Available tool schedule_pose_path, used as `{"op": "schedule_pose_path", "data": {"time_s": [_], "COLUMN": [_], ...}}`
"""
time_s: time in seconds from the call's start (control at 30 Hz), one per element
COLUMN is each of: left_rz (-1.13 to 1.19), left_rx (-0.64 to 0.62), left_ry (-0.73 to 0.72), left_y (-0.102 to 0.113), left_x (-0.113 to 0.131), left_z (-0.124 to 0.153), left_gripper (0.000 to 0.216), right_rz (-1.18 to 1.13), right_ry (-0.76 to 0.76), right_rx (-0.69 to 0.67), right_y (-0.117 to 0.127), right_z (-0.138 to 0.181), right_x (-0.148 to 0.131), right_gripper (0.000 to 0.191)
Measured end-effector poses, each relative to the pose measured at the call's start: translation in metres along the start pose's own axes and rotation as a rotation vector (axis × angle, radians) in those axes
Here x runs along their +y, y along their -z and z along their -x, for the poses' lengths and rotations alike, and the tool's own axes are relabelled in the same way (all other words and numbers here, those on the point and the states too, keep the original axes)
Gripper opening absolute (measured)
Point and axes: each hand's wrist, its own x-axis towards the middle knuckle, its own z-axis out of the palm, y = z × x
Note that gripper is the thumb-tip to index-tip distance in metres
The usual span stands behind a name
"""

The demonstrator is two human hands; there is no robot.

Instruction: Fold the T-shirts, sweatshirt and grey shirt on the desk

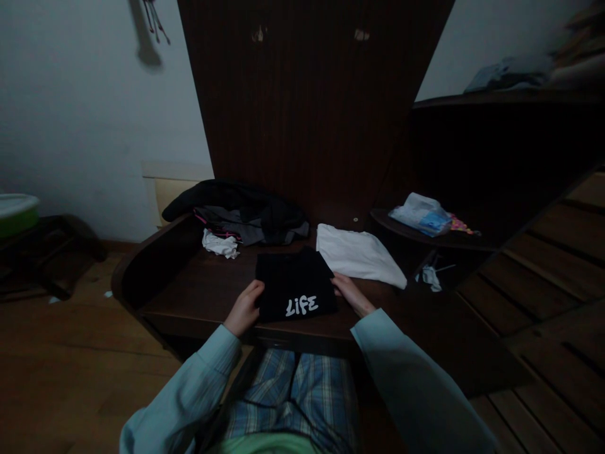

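Note:
A folded black garment [293, 282] with white "LIFE" lettering lies on the dark wooden desk [198, 296] in front of me. My left hand [244, 308] grips its left edge, fingers curled around the fabric. My right hand [348, 292] holds its right edge, fingers tucked against the cloth. A folded white garment [357, 253] lies just right of the black one, close to my right hand.
A heap of dark and grey clothes [241, 214] and a crumpled white cloth [220, 244] lie at the desk's back left. A plastic bag [420, 214] rests on a round side shelf at right. A tall dark cabinet panel [307, 101] rises behind. Wooden floor surrounds the desk.

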Motion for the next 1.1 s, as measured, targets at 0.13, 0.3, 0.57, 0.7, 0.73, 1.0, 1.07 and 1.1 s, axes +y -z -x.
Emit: {"op": "schedule_pose_path", "data": {"time_s": [0.13,0.3,0.57,0.7,0.73,1.0,1.07,1.1], "left_rz": [-0.003,-0.033,-0.176,-0.249,-0.255,0.057,0.075,0.065], "left_rx": [0.046,0.054,0.068,0.111,0.109,-0.02,0.099,0.164], "left_ry": [-0.009,0.004,0.037,0.071,0.072,-0.124,-0.09,-0.072], "left_y": [-0.001,-0.003,-0.002,-0.005,-0.007,-0.006,0.004,0.01], "left_x": [-0.004,-0.009,0.001,0.01,0.013,0.027,0.021,0.016], "left_z": [0.002,0.002,0.026,0.036,0.036,0.037,0.041,0.042], "left_gripper": [0.007,0.006,0.015,0.016,0.015,0.021,0.019,0.019], "right_rz": [0.002,0.036,0.203,0.655,0.772,1.181,1.171,1.185], "right_ry": [0.022,-0.005,0.169,0.274,0.297,0.5,0.574,0.612], "right_rx": [0.025,0.073,-0.135,-0.218,-0.224,-0.064,-0.2,-0.263], "right_y": [-0.002,-0.002,-0.02,-0.04,-0.046,-0.111,-0.134,-0.146], "right_z": [-0.002,-0.002,-0.014,-0.05,-0.06,-0.07,-0.047,-0.036], "right_x": [0.002,-0.001,0.003,-0.021,-0.03,-0.078,-0.072,-0.067], "right_gripper": [0.019,0.029,0.025,0.019,0.019,0.031,0.039,0.042]}}
